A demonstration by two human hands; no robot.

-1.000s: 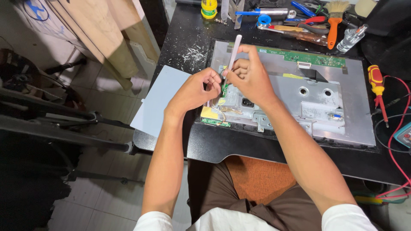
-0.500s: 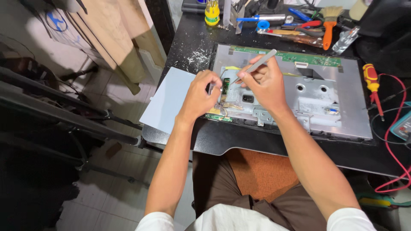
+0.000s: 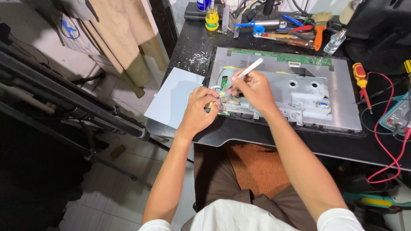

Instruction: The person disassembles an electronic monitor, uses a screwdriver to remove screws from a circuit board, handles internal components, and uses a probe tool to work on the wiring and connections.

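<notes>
At the left edge of the opened monitor back, the right hand (image 3: 253, 89) is pinching a slim white pry tool (image 3: 246, 72) like a pen, its fingers (image 3: 238, 84) curled shut round the lower shaft while the free end is slanting up and to the right. The tip is working down among the small parts by the green circuit board (image 3: 223, 82), though exactly what it is touching is too small to tell. The left hand (image 3: 200, 109) is closing in from the other side, fingers (image 3: 212, 95) bent and pressing on something small at the panel's rim; whether they are gripping it or only steadying it, I cannot tell.

To my eye this is delicate prising work, and it is calling for a shallow tool angle, light pressure and a steadying left hand, so the tip is not skidding onto the board.

Moving outward, the grey metal shield (image 3: 299, 96) is lying flat on the black tabletop (image 3: 274, 141), a long green strip board (image 3: 284, 57) is running along its far edge, and a pale sheet (image 3: 173, 100) is hanging over the tabletop's left corner. Further back, a brush with an orange handle (image 3: 319, 30) is sitting among the tools, and a red-and-yellow screwdriver (image 3: 361, 79) is lying just right of the panel, near red test leads (image 3: 391, 124).
</notes>
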